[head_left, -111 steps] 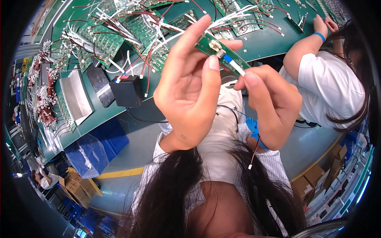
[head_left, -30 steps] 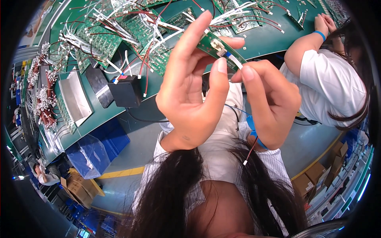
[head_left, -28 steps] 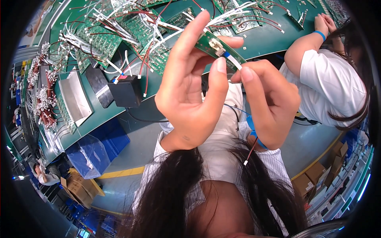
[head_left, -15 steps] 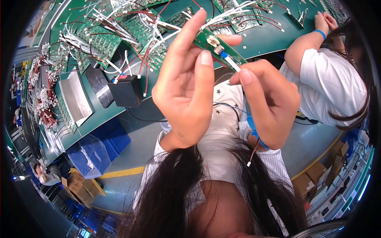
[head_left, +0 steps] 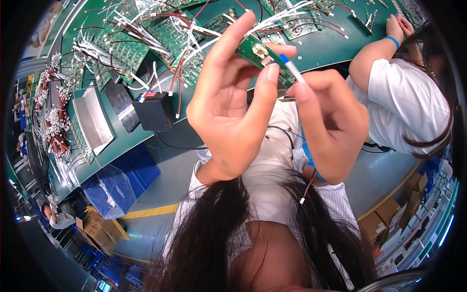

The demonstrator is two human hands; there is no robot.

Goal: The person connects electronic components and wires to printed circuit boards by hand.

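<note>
My left hand (head_left: 228, 114) grips a narrow green circuit board (head_left: 249, 47) between thumb and fingers, its index finger stretched up along it. A cream plug socket and a small ribbon-cable connector (head_left: 267, 61) sit on the board's face. In my right hand (head_left: 335, 126), thumb and index finger pinch a flat white ribbon cable (head_left: 295, 71). The cable's blue end points up and stands apart from the connector. Below the right hand dangles a thin red-brown wire with a white plug (head_left: 302, 200); where it starts is hidden.
Green boards (head_left: 124, 53) with white and brown cables crowd the green bench (head_left: 335, 48). A black box (head_left: 153, 112) and a metal tray (head_left: 91, 119) stand at its near left edge, bundled wires (head_left: 57, 121) beyond. A co-worker in a white shirt (head_left: 408, 92) sits at the right.
The cable's blue end has come out of the connector on the board and moved right and up in my right hand. My left thumb has shifted right, beside the connector.
</note>
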